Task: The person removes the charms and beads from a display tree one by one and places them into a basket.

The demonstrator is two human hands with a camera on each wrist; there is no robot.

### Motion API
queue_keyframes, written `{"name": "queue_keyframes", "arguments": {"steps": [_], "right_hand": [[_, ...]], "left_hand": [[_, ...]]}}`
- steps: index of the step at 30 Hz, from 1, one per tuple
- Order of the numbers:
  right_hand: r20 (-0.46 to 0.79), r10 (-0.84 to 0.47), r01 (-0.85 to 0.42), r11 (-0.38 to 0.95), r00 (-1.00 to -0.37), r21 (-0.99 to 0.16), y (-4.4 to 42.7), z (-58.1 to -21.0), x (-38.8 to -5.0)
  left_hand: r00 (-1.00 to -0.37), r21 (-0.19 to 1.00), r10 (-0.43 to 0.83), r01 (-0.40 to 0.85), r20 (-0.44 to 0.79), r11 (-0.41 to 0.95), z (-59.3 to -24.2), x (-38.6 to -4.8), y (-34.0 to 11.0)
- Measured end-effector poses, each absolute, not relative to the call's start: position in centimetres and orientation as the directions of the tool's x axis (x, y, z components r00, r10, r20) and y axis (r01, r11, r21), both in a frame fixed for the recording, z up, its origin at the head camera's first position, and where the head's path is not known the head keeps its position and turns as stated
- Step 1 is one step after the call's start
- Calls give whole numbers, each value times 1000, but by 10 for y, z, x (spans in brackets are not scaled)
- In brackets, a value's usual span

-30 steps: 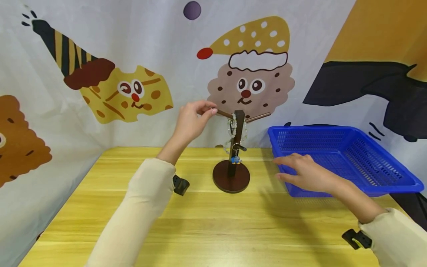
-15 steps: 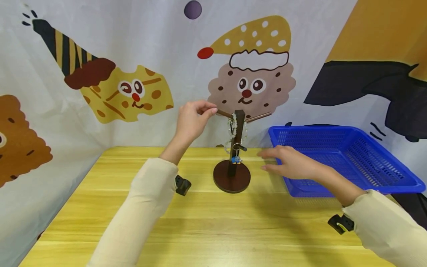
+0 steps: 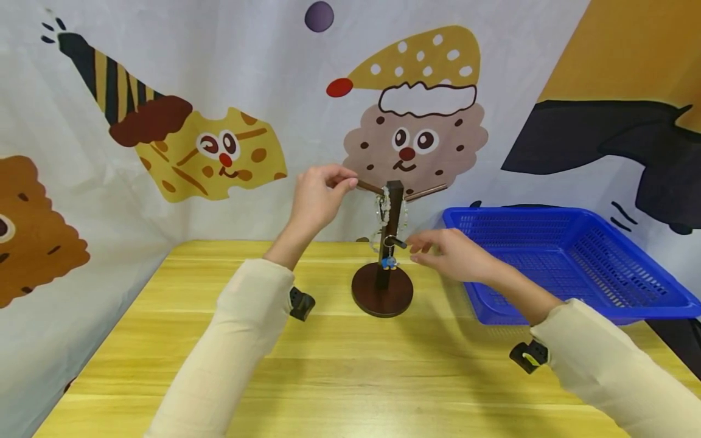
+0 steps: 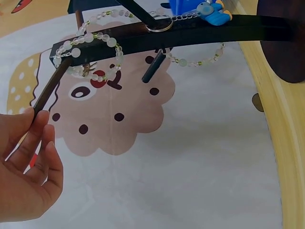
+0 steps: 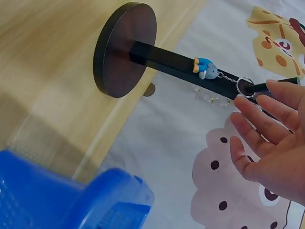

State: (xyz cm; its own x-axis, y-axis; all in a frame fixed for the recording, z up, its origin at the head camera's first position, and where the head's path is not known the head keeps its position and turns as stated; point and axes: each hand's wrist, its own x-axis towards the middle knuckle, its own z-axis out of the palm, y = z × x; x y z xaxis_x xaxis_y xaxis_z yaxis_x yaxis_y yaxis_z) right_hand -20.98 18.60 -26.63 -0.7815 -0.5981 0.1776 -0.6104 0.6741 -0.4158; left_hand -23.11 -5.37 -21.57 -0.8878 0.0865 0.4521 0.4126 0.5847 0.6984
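Observation:
A dark wooden jewelry stand rises from a round base on the table. My left hand pinches the end of its upper left peg between thumb and fingertips. Clear and pale green beaded bracelets hang around the upper pegs. From the front peg a keychain with a small blue-and-grey figure dangles by its metal ring. My right hand is just right of that peg, fingers loosely bent and holding nothing. Whether its fingertips touch the peg cannot be told.
A blue plastic basket with perforated walls stands to the right, behind my right forearm. The yellow wood-grain table ends at a white cloth backdrop printed with cartoon food faces, close behind the stand.
My right hand has moved left from in front of the basket to the keychain's peg, its fingers bending a little. The left hand keeps its pinch on the upper left peg.

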Motion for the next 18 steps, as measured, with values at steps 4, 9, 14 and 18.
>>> {"name": "queue_keyframes", "arguments": {"steps": [4,9,14,18], "right_hand": [[179,-579,-592,680,-795,-432,180,-268,-214],[192,-549,-571,691,-814,-444,175,-271,-219],[193,-519,-544,700,-833,-463,172,-275,-225],[195,-482,-512,711,-854,-482,167,-277,-229]], "left_hand": [[-892,701,88,407,444,585,-215,-231,-54],[-890,698,92,411,446,587,-215,-230,-55],[-886,694,95,418,453,587,-214,-230,-55],[-889,694,93,411,448,591,-214,-231,-56]]}}
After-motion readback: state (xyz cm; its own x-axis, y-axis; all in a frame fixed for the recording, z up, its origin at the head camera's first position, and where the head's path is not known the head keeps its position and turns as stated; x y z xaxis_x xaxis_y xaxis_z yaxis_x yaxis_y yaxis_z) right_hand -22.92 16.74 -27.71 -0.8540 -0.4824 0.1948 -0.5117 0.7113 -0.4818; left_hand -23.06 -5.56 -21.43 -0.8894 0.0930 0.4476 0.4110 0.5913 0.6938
